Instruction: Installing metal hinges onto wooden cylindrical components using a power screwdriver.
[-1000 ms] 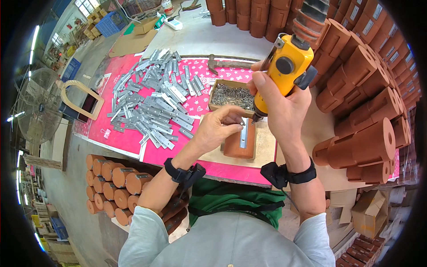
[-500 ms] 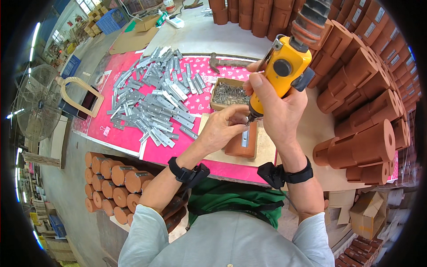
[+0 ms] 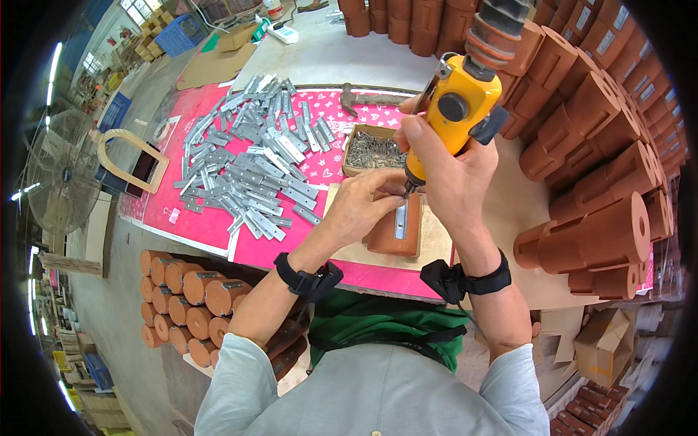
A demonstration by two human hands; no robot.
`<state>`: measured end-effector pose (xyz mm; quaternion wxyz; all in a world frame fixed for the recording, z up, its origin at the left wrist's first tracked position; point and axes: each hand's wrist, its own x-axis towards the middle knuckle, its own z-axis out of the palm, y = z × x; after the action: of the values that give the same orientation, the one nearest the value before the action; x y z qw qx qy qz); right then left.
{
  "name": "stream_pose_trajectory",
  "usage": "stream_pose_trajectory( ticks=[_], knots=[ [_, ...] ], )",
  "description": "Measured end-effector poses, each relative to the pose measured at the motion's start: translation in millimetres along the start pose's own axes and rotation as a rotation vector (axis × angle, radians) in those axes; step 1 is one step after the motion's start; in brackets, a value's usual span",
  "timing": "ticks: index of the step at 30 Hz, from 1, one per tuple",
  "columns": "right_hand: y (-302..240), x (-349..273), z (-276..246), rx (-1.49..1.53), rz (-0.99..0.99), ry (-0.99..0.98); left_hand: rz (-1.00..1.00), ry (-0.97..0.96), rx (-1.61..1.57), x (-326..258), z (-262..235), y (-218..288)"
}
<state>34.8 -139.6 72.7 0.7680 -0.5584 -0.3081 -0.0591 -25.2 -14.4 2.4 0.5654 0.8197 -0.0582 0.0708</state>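
Observation:
My right hand (image 3: 458,163) is wrapped round a yellow power screwdriver (image 3: 459,102), which tilts so that its bit points down at a brown cylindrical block (image 3: 414,225). A silver metal strip (image 3: 400,220) lies along the top of the block. My left hand (image 3: 367,203) is closed in a pinch at the far end of that strip, right beside the bit. Whatever the fingertips hold is too small and hidden to make out. Behind my hands, an open box of screws (image 3: 373,151) stands close by. The block rests on a pale board (image 3: 356,251).
Loose silver metal strips (image 3: 251,167) are heaped on the pink cloth (image 3: 273,254) at left. A hammer (image 3: 367,99) lies beyond the screw box. Brown cylinders (image 3: 589,232) are stacked high at right; more (image 3: 196,291) sit at lower left. A fan (image 3: 64,171) stands far left.
The screwdriver and my right hand have shifted slightly left and down, bringing the bit closer to the strip. My left hand stays pinched almost in the same place.

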Motion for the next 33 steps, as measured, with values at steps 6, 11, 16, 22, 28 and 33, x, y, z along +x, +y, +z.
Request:
stream_pose_trajectory(
  ticks=[6,11,16,22,28,33],
  knots=[
    [11,-2,-3,-0.070,-0.037,-0.001,0.040,-0.004,0.107,4,0,-11],
    [16,-3,-3,-0.037,-0.027,0.021,0.033,-0.001,0.112,5,1,-11],
    [21,-6,-6,-0.042,-0.004,0.020,0.023,0.006,0.117,5,0,-10],
    [20,-6,-6,-0.072,-0.010,0.028,0.031,0.004,0.152,6,0,-8],
    [20,-8,-7,-0.092,-0.007,0.001,-0.062,-0.060,0.232,2,-5,-2],
    [18,-11,-3,-0.058,0.039,0.027,0.008,-0.115,0.183,-6,-6,-13]
  ],
)
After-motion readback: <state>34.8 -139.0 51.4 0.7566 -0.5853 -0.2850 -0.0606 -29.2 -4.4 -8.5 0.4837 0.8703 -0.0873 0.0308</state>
